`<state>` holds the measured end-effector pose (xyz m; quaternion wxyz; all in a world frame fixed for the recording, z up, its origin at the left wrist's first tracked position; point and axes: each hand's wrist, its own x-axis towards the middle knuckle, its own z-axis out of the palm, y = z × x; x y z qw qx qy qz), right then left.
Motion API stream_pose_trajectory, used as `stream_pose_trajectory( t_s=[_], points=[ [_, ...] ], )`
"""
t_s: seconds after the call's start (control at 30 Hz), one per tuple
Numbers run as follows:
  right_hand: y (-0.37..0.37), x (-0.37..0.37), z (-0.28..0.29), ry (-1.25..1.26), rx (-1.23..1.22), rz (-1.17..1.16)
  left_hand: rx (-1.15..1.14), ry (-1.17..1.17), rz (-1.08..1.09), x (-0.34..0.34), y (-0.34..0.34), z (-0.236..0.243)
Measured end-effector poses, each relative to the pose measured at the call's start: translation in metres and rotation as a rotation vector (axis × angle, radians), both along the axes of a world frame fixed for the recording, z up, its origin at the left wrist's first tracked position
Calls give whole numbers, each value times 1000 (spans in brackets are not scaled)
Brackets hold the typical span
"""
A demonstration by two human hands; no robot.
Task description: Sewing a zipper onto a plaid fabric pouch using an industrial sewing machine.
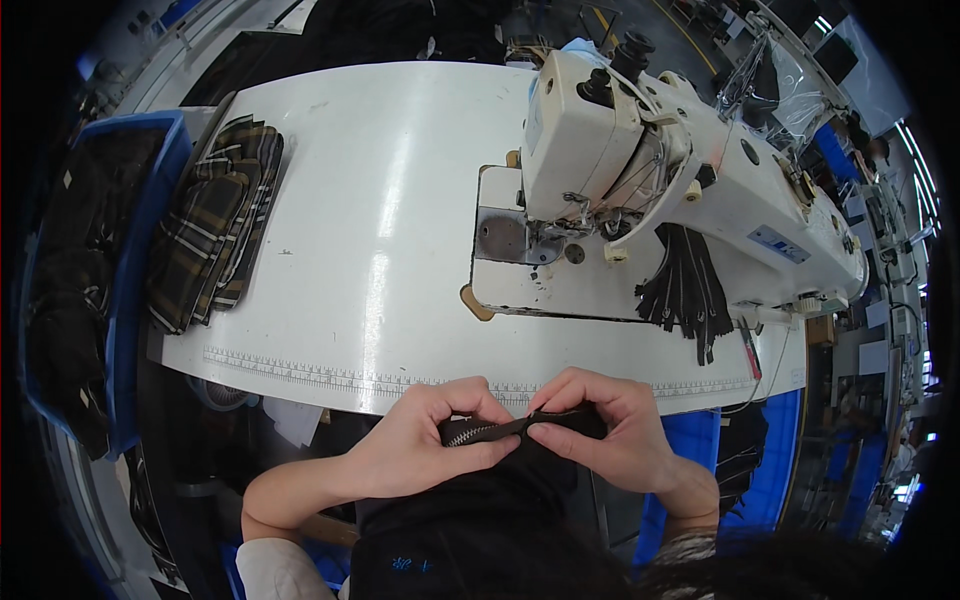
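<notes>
Both my hands hold one black zipper (478,432) with metal teeth, just in front of the near edge of the white table (380,240). My left hand (425,440) pinches its left end, where the teeth show. My right hand (608,428) grips its right end between thumb and fingers. Dark fabric (480,530) lies in my lap below the hands. The white sewing machine (640,160) stands beyond, at the table's right side.
A bundle of black zippers (688,285) lies under the machine arm. A stack of plaid fabric pieces (215,225) rests on the table's left edge, beside a blue bin (140,260) of dark cloth. A ruler strip (330,375) runs along the front edge.
</notes>
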<state>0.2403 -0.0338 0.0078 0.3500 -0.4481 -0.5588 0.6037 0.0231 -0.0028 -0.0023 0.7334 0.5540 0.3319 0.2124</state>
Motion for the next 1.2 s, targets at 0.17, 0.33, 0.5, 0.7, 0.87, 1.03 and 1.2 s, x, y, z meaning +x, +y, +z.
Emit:
stream_pose_trajectory(
  t_s=[0.17,0.33,0.5,0.7,0.87,1.03,1.2],
  points=[
    [-4,-5,-4,-289,624,-129,47,16,49,-3,0,-2],
    [-11,-7,-7,-366,706,-206,144,-77,159,2,-8,-7],
    [-7,-4,-9,-213,534,-155,311,16,89,0,-4,-4],
    [-8,-1,-5,-124,240,-55,173,7,56,0,-3,-1],
    [-8,-3,-5,-107,238,-69,248,29,36,-1,-1,-2],
    [-2,-2,-6,-161,401,-34,456,89,13,0,0,-1],
    [-2,-1,-10,-342,727,64,423,89,55,3,-2,-3]
  ],
)
